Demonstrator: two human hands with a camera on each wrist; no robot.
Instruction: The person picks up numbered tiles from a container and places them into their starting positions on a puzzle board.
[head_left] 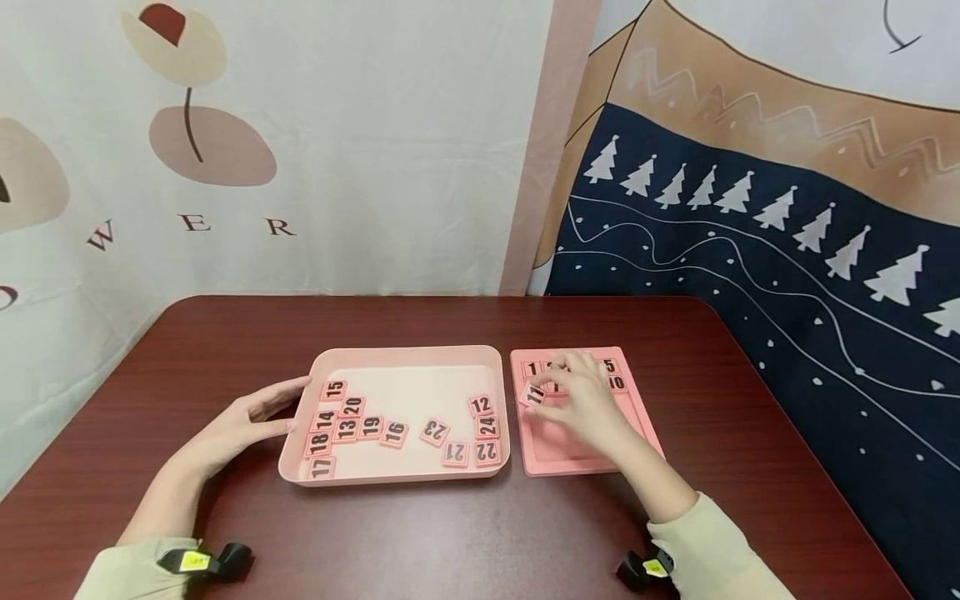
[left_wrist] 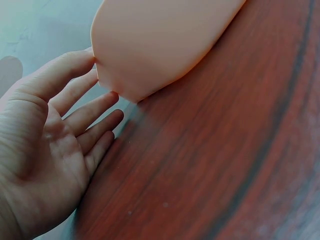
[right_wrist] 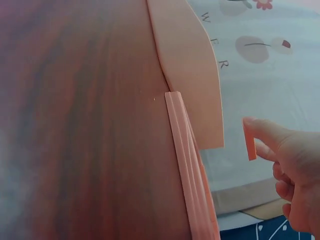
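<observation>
My right hand (head_left: 583,404) pinches a small pink number tile (head_left: 533,395), marked 11, between thumb and fingertips. It holds the tile over the left side of a pink square board (head_left: 558,458). In the right wrist view the tile (right_wrist: 249,142) appears edge-on, raised above the board's rim (right_wrist: 182,150). Number tiles sit along the board's upper part, 1, 5 and 10 among them; my hand hides some. At the left, my left hand (head_left: 243,421) touches the outer wall of a pale pink tray (head_left: 405,358). Its fingers (left_wrist: 95,112) are loosely extended against the tray's end.
Several loose tiles lie in the tray: a cluster including tile 13 (head_left: 346,430) at left, others including tile 24 (head_left: 487,427) at right. Tray and board stand side by side on a dark red wooden table (head_left: 405,542). Patterned cloth (head_left: 390,167) hangs behind the table.
</observation>
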